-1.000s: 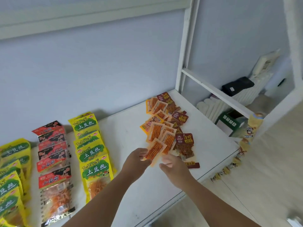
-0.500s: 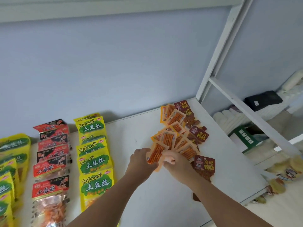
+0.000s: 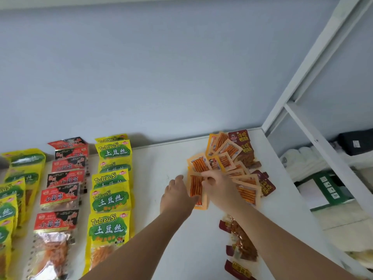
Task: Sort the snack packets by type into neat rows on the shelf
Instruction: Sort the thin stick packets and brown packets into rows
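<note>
On the right of the shelf (image 3: 161, 229), our left hand (image 3: 175, 197) and right hand (image 3: 221, 187) held one orange packet (image 3: 195, 186) in curled fingers beside the unsorted mixed pile (image 3: 242, 178), with the yellow rows (image 3: 111, 199) and red row (image 3: 60, 197) already laid.

The place looked like a small shop or stockroom: a white shelf (image 3: 159, 161) against a pale blue wall (image 3: 141, 77) carried rows of snack packets (image 3: 110, 199), beside white metal uprights (image 3: 311, 63).
</note>
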A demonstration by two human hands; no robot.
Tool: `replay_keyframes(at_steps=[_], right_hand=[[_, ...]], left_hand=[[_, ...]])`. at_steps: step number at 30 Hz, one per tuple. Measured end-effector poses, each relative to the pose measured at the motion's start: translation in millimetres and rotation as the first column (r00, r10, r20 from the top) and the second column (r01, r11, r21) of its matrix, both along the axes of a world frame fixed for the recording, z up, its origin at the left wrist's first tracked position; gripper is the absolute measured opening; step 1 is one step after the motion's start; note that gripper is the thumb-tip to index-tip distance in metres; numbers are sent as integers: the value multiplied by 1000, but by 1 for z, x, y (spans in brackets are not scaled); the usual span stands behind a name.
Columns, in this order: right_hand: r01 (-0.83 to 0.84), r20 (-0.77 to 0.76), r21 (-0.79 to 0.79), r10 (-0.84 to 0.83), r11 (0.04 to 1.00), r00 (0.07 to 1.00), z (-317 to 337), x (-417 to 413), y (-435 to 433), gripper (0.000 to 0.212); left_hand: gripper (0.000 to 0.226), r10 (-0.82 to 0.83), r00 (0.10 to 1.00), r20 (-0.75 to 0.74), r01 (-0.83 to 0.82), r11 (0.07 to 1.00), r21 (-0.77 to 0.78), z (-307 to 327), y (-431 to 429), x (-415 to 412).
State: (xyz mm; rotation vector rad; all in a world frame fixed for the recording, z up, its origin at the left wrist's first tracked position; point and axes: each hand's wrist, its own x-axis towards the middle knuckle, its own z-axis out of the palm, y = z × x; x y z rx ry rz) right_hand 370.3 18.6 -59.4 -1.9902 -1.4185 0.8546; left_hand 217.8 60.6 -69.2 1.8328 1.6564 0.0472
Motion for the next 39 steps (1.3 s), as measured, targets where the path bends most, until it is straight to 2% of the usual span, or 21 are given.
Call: replay_keyframes(at_steps=[3, 5, 7, 9, 13, 15, 18, 22, 27, 30, 35, 39], right_hand=[[13, 114, 65, -21, 998, 993, 3, 4, 18, 27], [58, 189, 102, -77, 993, 979, 5, 9, 32, 22], [75, 272, 71, -92, 995, 958, 6, 15, 45, 23], [51, 384, -6, -45, 999, 922, 7, 17, 55, 28], [8, 558, -91, 44, 996, 828, 9, 15, 67, 46], [6, 594, -111, 62, 994, 802, 10, 11, 70, 50], [29, 525, -178, 70, 984, 848, 9, 2, 75, 47], [-16, 457, -262, 139, 965, 878, 9, -6, 76, 29], [-34, 339, -244, 118, 969, 933, 11, -7, 71, 23], [-14, 254, -223, 72, 975, 964, 17, 0, 68, 20], [124, 149, -122, -106, 985, 983, 28, 33, 62, 14], [208, 56, -71, -204, 975, 977, 35, 52, 56, 20]], left_hand=[[76, 52, 998, 31, -50, 996, -69, 1, 7, 6], [56, 54, 997, 49, -48, 993, -111, 3, 11, 6], [29, -2, 999, 40, 7, 993, -122, 4, 15, 4], [16, -27, 998, 51, 34, 991, -130, 4, 17, -2], [11, 30, 996, 86, -21, 995, -101, 6, 24, -19], [13, 79, 993, 92, -73, 995, -67, 8, 29, -31], [18, 157, 981, 112, -157, 988, -10, 11, 41, -50], [10, 238, 959, 156, -244, 969, 25, 15, 54, -69], [8, 259, 944, 206, -265, 964, 2, 13, 64, -72], [5, 205, 949, 239, -213, 977, 6, 14, 67, -69], [15, -5, 972, 236, 18, 998, -56, 14, 68, -41], [17, -66, 966, 248, 87, 993, -75, 10, 70, -8]])
